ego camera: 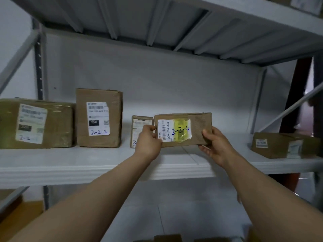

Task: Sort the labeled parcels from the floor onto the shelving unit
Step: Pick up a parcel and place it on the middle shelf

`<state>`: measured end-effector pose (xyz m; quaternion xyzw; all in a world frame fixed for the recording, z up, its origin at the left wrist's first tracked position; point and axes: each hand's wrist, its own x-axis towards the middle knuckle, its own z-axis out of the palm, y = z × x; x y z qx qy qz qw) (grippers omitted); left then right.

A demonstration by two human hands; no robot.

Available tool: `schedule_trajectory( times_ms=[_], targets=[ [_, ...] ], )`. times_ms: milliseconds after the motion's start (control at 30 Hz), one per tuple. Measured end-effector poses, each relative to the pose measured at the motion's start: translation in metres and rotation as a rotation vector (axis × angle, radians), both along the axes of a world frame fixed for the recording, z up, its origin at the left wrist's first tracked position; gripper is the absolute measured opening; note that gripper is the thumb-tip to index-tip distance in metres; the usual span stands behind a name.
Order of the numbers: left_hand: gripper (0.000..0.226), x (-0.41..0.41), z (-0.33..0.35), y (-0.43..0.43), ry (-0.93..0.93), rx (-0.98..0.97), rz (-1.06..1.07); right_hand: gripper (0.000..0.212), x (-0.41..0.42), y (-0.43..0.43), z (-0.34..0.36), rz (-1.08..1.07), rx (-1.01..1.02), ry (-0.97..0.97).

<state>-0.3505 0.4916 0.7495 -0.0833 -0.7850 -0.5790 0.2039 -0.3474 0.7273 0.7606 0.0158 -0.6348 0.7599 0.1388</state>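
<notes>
A flat brown parcel (197, 126) with a white and yellow label marked 2-2-4 stands on its long edge over the white shelf (87, 165). My left hand (148, 140) grips its left end and my right hand (215, 144) grips its right end. Whether its lower edge touches the shelf is hidden by my hands. A small parcel (139, 126) stands just to its left, partly hidden behind my left hand. Further left stand the parcel marked 2-2-2 (98, 117) and the wide parcel marked 2-2-1 (35, 124).
Another brown parcel (283, 145) lies at the right end of the same shelf. The upper shelf's underside (157, 28) hangs close overhead. Metal uprights and diagonal braces frame both sides. Cardboard box tops (167, 238) show below at the bottom edge.
</notes>
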Motion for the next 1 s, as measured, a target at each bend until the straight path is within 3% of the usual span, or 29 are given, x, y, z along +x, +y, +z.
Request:
schedule_trajectory(
  times_ms=[167,333,500,867,1000],
  targets=[
    [0.042,-0.049,-0.005,0.060,-0.024,-0.123,0.050,0.034,-0.061,0.055,-0.007,-0.161,0.302,-0.077],
    [0.037,-0.073,-0.021,0.090,-0.166,-0.198,0.084,0.027,-0.108,0.073,-0.031,-0.270,0.470,-0.096],
    [0.037,-0.080,-0.026,0.088,-0.179,-0.122,0.097,0.033,-0.128,0.069,-0.044,-0.379,0.652,-0.069],
    [0.035,-0.078,-0.026,0.087,-0.204,-0.116,0.227,0.035,-0.134,0.073,-0.049,-0.315,0.708,-0.049],
    [0.036,-0.078,-0.025,0.087,-0.215,-0.124,0.232,0.045,-0.131,0.071,-0.048,-0.301,0.752,-0.087]
  ],
)
